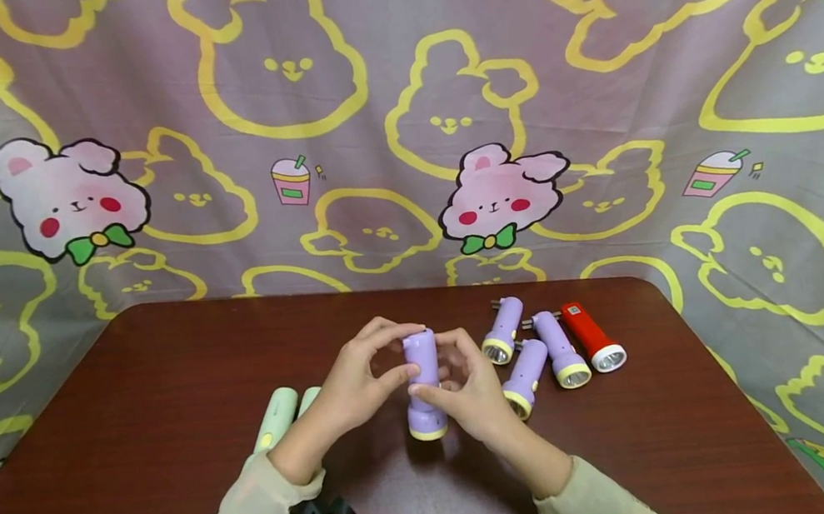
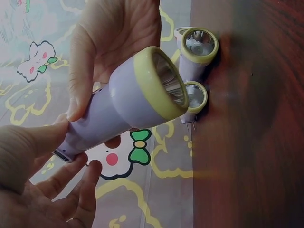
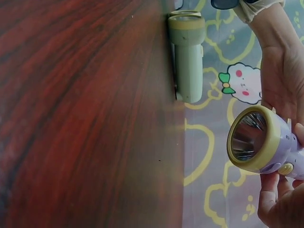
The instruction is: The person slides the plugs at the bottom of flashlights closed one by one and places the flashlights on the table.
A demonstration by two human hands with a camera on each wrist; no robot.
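Note:
A purple flashlight (image 1: pixel 422 377) with a pale yellow rim is held above the table, its lens end low and toward me. My left hand (image 1: pixel 355 378) pinches its tail end between thumb and fingers. My right hand (image 1: pixel 476 384) grips the body from the other side, thumb across it. The left wrist view shows the flashlight's reflector (image 2: pixel 168 78). In the right wrist view, a yellow button (image 3: pixel 286 168) shows on its side. Several more purple flashlights (image 1: pixel 559 346) lie to the right, some with plug prongs showing, and a red flashlight (image 1: pixel 592 337) with a white rim lies beside them.
Mint-green flashlights (image 1: pixel 278 413) lie on the left, partly hidden behind my left forearm. Everything rests on a dark reddish-brown table (image 1: pixel 189 356). Behind it hangs a patterned curtain (image 1: pixel 368 127).

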